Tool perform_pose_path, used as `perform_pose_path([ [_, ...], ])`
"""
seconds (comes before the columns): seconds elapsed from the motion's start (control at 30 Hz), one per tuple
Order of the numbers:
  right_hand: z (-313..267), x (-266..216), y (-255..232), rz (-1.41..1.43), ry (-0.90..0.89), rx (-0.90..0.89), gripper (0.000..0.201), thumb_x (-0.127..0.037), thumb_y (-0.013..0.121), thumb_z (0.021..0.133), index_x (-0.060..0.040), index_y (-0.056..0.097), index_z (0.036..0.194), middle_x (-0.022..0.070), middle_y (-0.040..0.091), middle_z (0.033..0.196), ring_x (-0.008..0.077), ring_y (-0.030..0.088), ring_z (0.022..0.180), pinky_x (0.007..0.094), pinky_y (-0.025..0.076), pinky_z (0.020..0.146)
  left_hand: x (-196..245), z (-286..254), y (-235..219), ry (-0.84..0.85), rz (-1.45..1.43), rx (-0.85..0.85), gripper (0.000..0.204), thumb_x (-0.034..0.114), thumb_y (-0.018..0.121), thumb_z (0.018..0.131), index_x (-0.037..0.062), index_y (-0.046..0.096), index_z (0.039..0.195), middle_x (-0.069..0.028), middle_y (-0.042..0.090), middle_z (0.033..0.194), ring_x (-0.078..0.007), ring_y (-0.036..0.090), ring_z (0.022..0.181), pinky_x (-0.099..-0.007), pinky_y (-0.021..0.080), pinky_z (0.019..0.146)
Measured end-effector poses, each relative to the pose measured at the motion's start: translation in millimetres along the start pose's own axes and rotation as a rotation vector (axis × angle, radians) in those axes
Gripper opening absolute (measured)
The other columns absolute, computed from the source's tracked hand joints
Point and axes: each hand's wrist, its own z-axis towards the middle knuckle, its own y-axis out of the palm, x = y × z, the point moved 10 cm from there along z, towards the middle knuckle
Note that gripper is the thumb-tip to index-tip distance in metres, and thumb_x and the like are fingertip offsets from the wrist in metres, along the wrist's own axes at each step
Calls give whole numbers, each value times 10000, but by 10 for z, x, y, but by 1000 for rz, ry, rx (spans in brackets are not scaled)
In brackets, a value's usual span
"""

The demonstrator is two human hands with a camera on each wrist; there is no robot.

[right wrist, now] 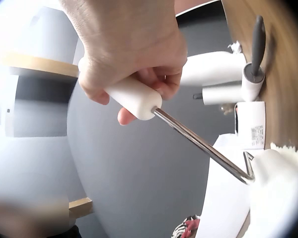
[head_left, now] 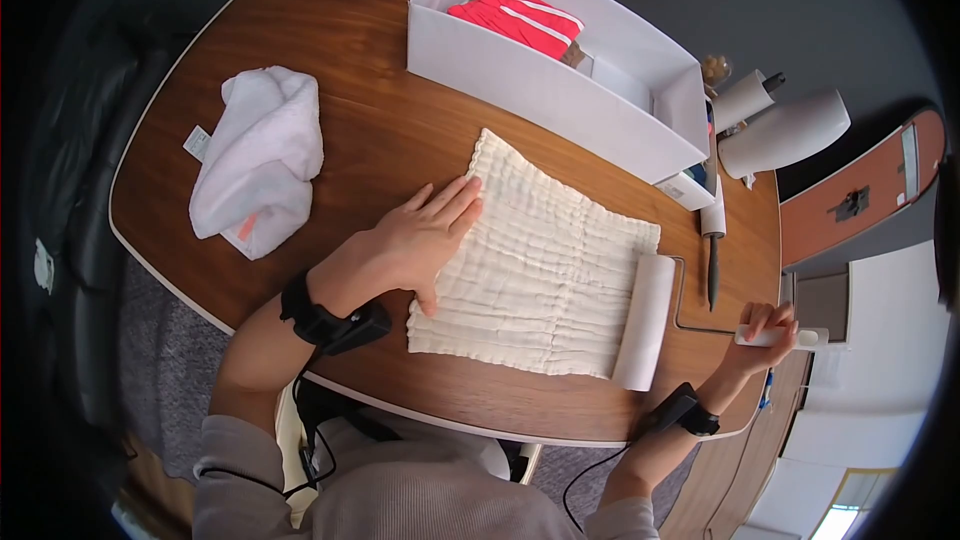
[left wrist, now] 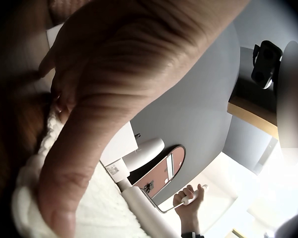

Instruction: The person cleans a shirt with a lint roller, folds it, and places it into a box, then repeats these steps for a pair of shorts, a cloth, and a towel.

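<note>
Left hand [head_left: 412, 242]: fingers extended, pressing cream cloth [head_left: 520, 275] at its left edge | right hand [head_left: 750, 353]: curled round handle [head_left: 811, 337] | roller [head_left: 645, 325] on cloth's right edge, toward worktop's [head_left: 360, 378] near right corner | cloth likely light, soft, ruck-prone; roller stiff, best gripped by handle

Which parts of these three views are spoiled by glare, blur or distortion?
Head: wide-angle bending curves the room, black corners; window blown out at lower right. Left wrist: glare whitens the right side, left side dark and blurred. Right wrist: roller and nearby cloth washed out at lower right; handle reads clearly.
</note>
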Motion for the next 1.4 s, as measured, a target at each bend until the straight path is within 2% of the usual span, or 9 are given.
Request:
perform_pose_path([
  [0.17, 10, -108, -364, -79, -43, 42, 337, -356, 438, 851, -125, 327, 631, -16, 322, 427, 55, 254, 347, 214, 185, 394, 12, -2, -12, 3, -7, -2, 1174, 344, 805, 422, -106, 170, 1301, -248, 75, 1402, -308, 79, 1321, -423, 171, 1056],
  [0.27, -16, -242, -599, -126, -121, 244, 321, -341, 454, 845, -129, 337, 634, -27, 310, 437, 49, 266, 352, 211, 189, 398, 13, -4, -6, 4, -10, -7, 1177, 345, 805, 423, -105, 166, 1303, -247, 73, 1402, -308, 77, 1322, -424, 171, 1056],
  [0.4, -46, -311, -740, -117, -101, 258, 289, -326, 470, 842, -139, 365, 647, -30, 314, 449, 50, 266, 360, 204, 208, 417, 16, 9, -7, 0, -7, -19, 1183, 348, 806, 421, -103, 161, 1304, -244, 73, 1403, -308, 72, 1323, -429, 171, 1055],
  [0.57, -22, -527, -587, -28, -171, 267, 263, -349, 474, 850, -136, 437, 701, -24, 341, 471, 56, 288, 389, 202, 249, 436, 13, -6, -1, -3, -2, -19, 1185, 347, 809, 415, -93, 165, 1307, -240, 75, 1404, -305, 70, 1323, -435, 175, 1052],
  [0.67, 98, -325, 38, 48, -79, 457, 267, -371, 460, 863, -132, 472, 744, -14, 375, 503, 68, 322, 426, 216, 302, 466, 5, -4, 9, 5, -4, -15, 1183, 348, 809, 416, -88, 166, 1309, -244, 72, 1403, -306, 64, 1324, -436, 171, 1053],
  [0.77, 196, 141, 981, 149, 79, 206, 246, -366, 442, 880, -139, 489, 800, 3, 397, 549, 104, 375, 501, 246, 349, 539, -10, -6, 29, -2, -11, -14, 1177, 352, 806, 420, -88, 171, 1308, -264, 65, 1396, -324, 52, 1322, -431, 144, 1059],
  [0.93, 303, 674, 1910, 238, 130, -75, 258, -327, 366, 899, -109, 393, 763, 49, 425, 539, 140, 413, 552, 304, 381, 634, -38, -16, 34, -59, 36, -34, 1177, 392, 796, 412, -101, 198, 1297, -304, 70, 1379, -383, 35, 1309, -432, 94, 1065],
  [1.17, 419, 1078, 2222, 203, 217, -184, 236, -275, 357, 890, -73, 366, 768, 103, 476, 567, 166, 455, 568, 291, 394, 588, -103, 18, 144, -70, 76, -62, 1217, 452, 792, 386, -104, 206, 1296, -293, 107, 1378, -383, 59, 1307, -461, 103, 1056],
  [1.4, 529, 1175, 1920, 57, 232, -187, 150, -177, 338, 853, -56, 373, 772, 96, 492, 597, 157, 470, 573, 272, 401, 543, -97, -7, 78, -101, 18, 8, 1240, 411, 817, 377, -80, 169, 1314, -282, 97, 1383, -362, 92, 1307, -430, 132, 1056],
])
